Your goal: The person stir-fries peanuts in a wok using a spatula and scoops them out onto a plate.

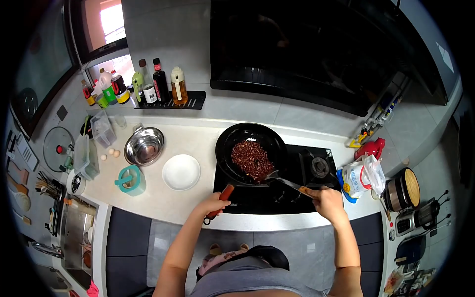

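A black wok [223,147] sits on the left side of the black gas hob [242,202]. Reddish-brown peanuts [250,157] lie spread over its bottom. My left hand [213,204] is closed around the wok's reddish wooden handle [227,191], near the counter's front edge. To the right, my right hand [327,202] grips the wooden handle of a metal spatula [288,182]. The spatula's blade reaches over the wok's lower right rim and touches the peanuts.
Left of the hob stand a white plate [181,172], a steel bowl [144,146] and a teal lidded container [131,180]. Seasoning bottles stand on a black wall shelf [197,100]. A white plastic bag [357,177] lies right of the second burner [319,167]. A dark range hood [297,54] overhangs the back.
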The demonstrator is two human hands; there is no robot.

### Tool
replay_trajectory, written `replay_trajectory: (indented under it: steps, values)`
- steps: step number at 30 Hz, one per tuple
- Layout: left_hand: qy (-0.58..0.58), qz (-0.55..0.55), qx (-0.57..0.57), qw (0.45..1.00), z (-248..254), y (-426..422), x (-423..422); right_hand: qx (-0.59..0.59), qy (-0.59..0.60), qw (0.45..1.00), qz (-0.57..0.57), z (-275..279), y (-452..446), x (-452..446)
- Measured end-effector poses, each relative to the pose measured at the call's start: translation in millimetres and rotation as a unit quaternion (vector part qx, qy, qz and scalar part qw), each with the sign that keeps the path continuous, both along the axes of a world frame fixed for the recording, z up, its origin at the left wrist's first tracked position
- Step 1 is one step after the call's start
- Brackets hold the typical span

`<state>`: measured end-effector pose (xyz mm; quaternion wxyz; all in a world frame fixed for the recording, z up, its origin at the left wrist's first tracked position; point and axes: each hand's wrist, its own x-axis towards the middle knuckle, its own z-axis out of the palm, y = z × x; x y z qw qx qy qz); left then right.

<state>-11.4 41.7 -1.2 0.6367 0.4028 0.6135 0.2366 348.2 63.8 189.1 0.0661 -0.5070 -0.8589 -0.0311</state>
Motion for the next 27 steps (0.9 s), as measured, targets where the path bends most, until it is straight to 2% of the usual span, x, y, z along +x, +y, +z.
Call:
replay_trajectory:
  steps: [4, 5, 9, 12, 15, 19, 21, 24, 27]
  values:
    - [-0.008, 0.004, -0.003, 1.000, 0, 0, -1, -0.018, 0.037, 0.999, -0.009, -46, 35, -46]
    - [-0.009, 0.003, -0.004, 1.000, 0, 0, -1, 0.007, 0.057, 0.998, -0.033, -87, 58, -66]
    - [-0.009, 0.013, -0.011, 1.000, 3, -2, 1, -0.010, 0.144, 0.989, -0.033, -122, 68, -105]
    - [-0.006, 0.015, -0.006, 1.000, 4, -2, 2, -0.006, 0.171, 0.985, 0.011, -123, 59, -95]
    - [-0.002, 0.010, -0.004, 1.000, 1, -2, 4, -0.053, 0.129, 0.990, 0.007, -91, 38, -68]
    - [0.000, 0.008, -0.005, 1.000, 8, -2, 5, -0.014, 0.058, 0.998, 0.004, -44, 17, -27]
    - [0.000, 0.009, -0.003, 1.000, 7, -2, 5, 0.052, 0.047, 0.997, 0.024, -41, 17, -8]
    - [-0.003, 0.004, -0.001, 1.000, 3, -1, 3, 0.071, 0.006, 0.997, -0.022, -41, 29, -1]
    - [-0.003, -0.003, -0.005, 1.000, 1, 0, 1, 0.092, 0.004, 0.995, -0.037, -82, 69, -6]
